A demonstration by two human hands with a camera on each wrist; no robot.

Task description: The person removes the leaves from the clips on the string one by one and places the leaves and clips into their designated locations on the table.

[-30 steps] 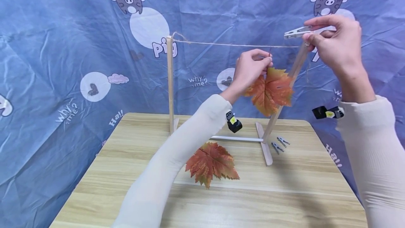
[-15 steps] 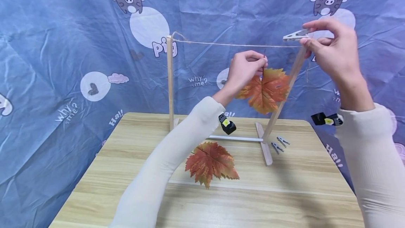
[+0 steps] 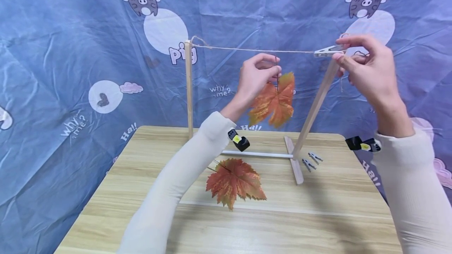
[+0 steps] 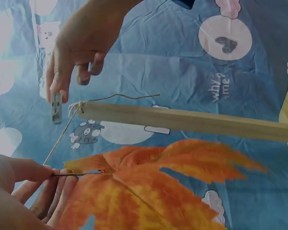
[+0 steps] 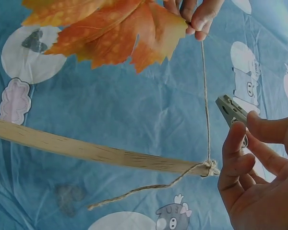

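Observation:
My left hand (image 3: 259, 75) pinches the dark stem of an orange maple leaf (image 3: 273, 103), which hangs below the fingers. The stem's upper end reaches up to the twine (image 3: 243, 49) strung between two wooden posts. In the left wrist view the stem (image 4: 79, 174) lies between thumb and fingers. My right hand (image 3: 374, 66) pinches a grey clothespin (image 3: 326, 51) by its handle end, close by the right post's top. Its nose points left and overlaps the twine in the head view. The right wrist view shows the clothespin (image 5: 230, 111) beside the twine.
A second, redder maple leaf (image 3: 234, 181) lies on the wooden table (image 3: 303, 218). Two more clothespins (image 3: 312, 162) lie right of the stand's foot (image 3: 296, 169). The right post (image 3: 318, 103) leans outward, and a white rod (image 3: 257, 154) joins the bases. A blue printed cloth hangs behind.
The left hand has moved left with its leaf, away from the right post. The right hand has come down, bringing the clothespin to the twine's height.

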